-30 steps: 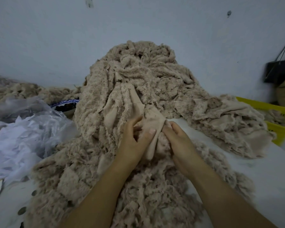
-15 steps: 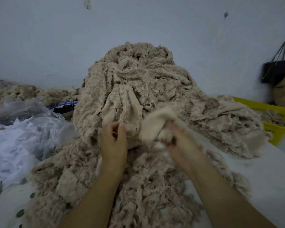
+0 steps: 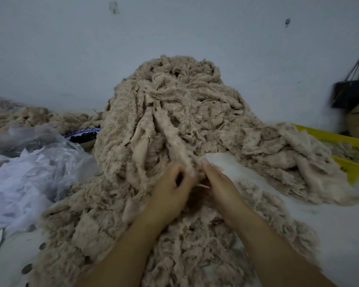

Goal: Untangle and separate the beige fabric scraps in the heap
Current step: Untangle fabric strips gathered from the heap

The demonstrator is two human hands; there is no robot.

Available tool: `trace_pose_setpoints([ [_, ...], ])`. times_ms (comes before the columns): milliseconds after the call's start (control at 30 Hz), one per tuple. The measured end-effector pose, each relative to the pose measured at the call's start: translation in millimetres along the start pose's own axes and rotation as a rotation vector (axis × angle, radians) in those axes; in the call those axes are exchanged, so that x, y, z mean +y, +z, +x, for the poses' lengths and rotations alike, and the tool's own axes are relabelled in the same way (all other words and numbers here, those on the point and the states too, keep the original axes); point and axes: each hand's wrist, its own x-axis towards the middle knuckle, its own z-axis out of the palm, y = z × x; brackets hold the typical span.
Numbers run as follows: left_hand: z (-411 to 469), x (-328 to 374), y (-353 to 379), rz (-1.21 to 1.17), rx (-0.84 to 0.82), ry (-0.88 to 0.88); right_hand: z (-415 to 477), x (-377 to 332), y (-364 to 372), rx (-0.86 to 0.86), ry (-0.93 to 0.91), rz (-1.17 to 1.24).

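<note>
Head: left hand, right hand pinch frayed beige scrap.

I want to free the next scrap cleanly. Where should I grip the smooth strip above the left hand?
Pinch the smooth strip at its lower end, which seems free, coming from the front. It hangs flat down the heap, with its top apparently buried.

fuzzy matt cloth heap (frayed), crinkly plastic sheet

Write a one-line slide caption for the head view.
Left hand and right hand grip a beige scrap at the foot of the heap, yellow crate at right.
</note>
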Motion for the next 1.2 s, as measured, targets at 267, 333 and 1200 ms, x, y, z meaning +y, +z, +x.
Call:
trace_pose_setpoints([
  [267,-4,0,8,-0.317,-0.240,-0.231,3,-8,1,0.171,0.045,0.030],
  [333,-1,1,11,-0.437,-0.107,-0.331,3,-6,1,0.217,0.006,-0.019],
  [1200,-2,5,3,-0.327,-0.171,-0.312,-3,-8,2,0.081,0.042,-0.343],
])
